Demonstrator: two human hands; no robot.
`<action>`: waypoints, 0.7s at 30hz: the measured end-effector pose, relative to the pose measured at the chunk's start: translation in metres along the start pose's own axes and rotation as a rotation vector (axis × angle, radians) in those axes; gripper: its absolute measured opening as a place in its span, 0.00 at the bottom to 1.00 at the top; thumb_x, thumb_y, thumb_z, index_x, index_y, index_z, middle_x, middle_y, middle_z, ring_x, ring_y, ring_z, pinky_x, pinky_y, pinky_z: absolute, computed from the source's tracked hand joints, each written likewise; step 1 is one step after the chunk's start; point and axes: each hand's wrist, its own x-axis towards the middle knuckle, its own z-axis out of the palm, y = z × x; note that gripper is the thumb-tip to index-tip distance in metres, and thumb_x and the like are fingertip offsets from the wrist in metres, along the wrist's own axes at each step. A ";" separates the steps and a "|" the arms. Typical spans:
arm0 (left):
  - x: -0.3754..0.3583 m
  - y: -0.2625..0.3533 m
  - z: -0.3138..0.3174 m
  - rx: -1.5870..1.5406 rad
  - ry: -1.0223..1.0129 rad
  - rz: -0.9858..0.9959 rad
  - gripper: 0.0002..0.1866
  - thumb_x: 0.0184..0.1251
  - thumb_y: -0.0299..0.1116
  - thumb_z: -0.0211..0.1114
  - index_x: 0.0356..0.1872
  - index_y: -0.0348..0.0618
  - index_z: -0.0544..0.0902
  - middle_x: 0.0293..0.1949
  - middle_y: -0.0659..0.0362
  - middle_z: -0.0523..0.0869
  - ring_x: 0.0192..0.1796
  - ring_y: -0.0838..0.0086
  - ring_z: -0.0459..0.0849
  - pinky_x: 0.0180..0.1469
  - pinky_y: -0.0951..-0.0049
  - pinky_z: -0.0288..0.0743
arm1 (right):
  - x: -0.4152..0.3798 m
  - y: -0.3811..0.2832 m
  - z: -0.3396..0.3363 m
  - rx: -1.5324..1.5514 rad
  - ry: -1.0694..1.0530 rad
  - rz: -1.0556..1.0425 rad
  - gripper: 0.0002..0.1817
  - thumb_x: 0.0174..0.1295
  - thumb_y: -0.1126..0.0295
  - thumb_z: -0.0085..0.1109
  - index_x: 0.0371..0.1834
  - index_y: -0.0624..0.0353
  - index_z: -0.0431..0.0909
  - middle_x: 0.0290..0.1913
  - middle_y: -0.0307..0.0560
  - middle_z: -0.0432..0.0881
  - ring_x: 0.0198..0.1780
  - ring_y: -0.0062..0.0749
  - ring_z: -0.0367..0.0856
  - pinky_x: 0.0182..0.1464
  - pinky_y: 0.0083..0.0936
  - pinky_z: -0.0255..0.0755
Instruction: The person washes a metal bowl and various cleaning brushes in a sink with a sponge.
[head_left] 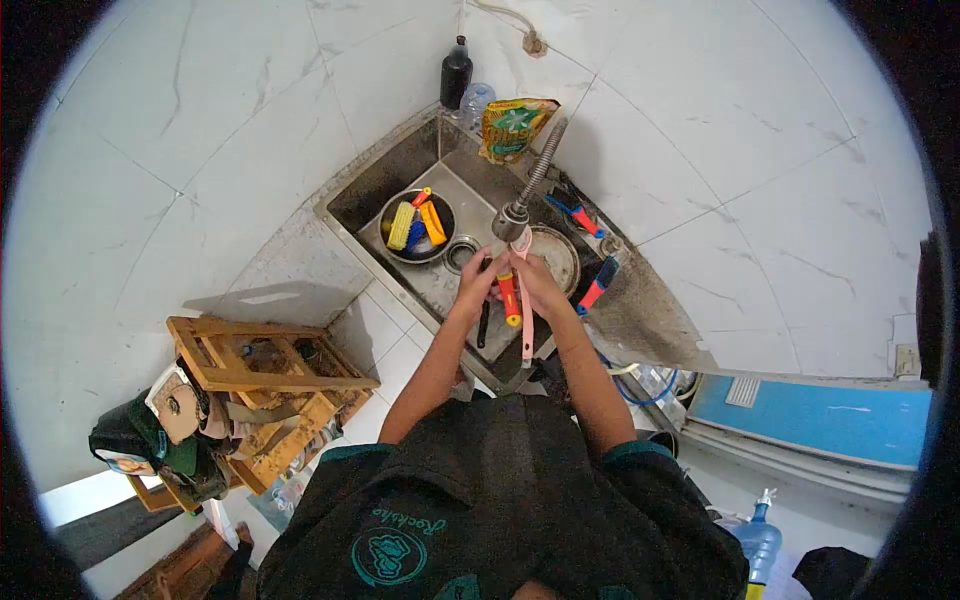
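Note:
Both hands are together over the sink, below the faucet head (510,221). My left hand (477,284) is closed around a red-and-yellow handle (510,301), and a thin black handle (484,327) hangs beside its fingers. My right hand (541,284) is closed on a long pink handle (527,335) that points down toward me. The fingers and faucet hide the working ends of these tools. Left of the hands, a round pan (383,228) in the sink basin holds a yellow scrub brush (401,226), a blue brush and an orange-yellow piece. Behind my right hand lies a round metal lid or plate (565,252).
Two red-and-blue brushes (595,287) lie on the sink's right ledge (640,310). A yellow-green pouch (515,128), a clear plastic bottle and a dark bottle (456,75) stand at the back corner. A wooden rack (250,380) with bags is at the left.

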 end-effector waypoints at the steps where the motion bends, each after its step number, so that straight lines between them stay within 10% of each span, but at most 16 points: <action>1: 0.000 0.003 -0.001 -0.015 -0.027 0.015 0.22 0.65 0.44 0.65 0.55 0.42 0.75 0.21 0.68 0.76 0.19 0.86 0.73 0.17 0.83 0.59 | -0.002 -0.001 0.002 0.042 -0.002 -0.014 0.14 0.70 0.64 0.50 0.49 0.65 0.73 0.37 0.48 0.82 0.29 0.30 0.83 0.32 0.26 0.80; 13: 0.007 0.023 0.011 -0.015 0.194 -0.031 0.13 0.71 0.40 0.55 0.34 0.41 0.80 0.22 0.65 0.78 0.19 0.82 0.73 0.20 0.81 0.65 | -0.022 -0.012 0.012 -0.284 0.098 -0.101 0.14 0.64 0.68 0.59 0.49 0.64 0.74 0.27 0.44 0.82 0.21 0.20 0.76 0.23 0.18 0.70; 21: 0.039 -0.011 0.002 -0.154 0.124 -0.119 0.31 0.72 0.63 0.40 0.42 0.44 0.76 0.26 0.61 0.78 0.23 0.76 0.77 0.24 0.75 0.70 | -0.015 0.019 0.012 -0.441 0.181 -0.285 0.16 0.60 0.68 0.61 0.50 0.63 0.77 0.26 0.41 0.81 0.23 0.20 0.75 0.25 0.20 0.68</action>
